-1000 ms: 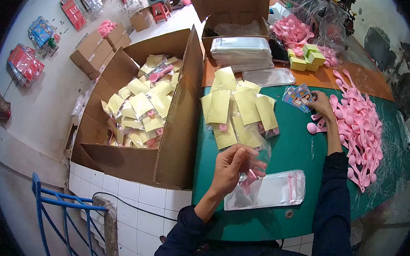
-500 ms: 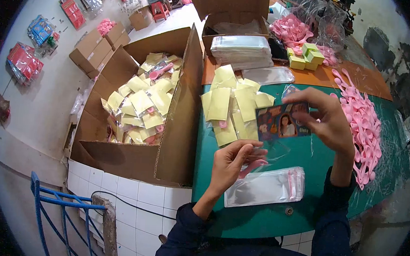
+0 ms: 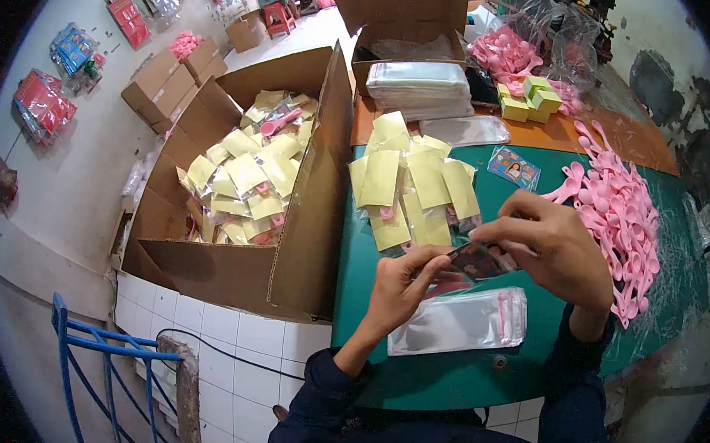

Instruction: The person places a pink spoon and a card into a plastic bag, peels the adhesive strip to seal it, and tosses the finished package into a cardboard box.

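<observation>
My left hand (image 3: 398,292) pinches a clear plastic bag with a pink spoon (image 3: 452,286) in it, over the green tabletop. Between the fingers of my right hand (image 3: 563,251) is a dark printed card (image 3: 476,261), tilted low at the bag's mouth. Below both hands lies a stack of clear bags (image 3: 455,326). Another printed card (image 3: 513,168) rests on the table beyond my right hand. To its left are filled packets with yellow backs (image 3: 428,181). A heap of pink spoons (image 3: 623,220) spreads to the right of my right hand.
A large open cardboard box (image 3: 310,210) with many yellow-backed packets stands left of the table. Farther back are a thick stack of clear bags (image 3: 418,86), yellow blocks (image 3: 532,98) and more pink spoons (image 3: 507,51). A blue metal railing (image 3: 108,344) rises at lower left.
My right hand has lowered and tilted the card, bringing it to the bag in my left hand. The other card on the table now shows fully.
</observation>
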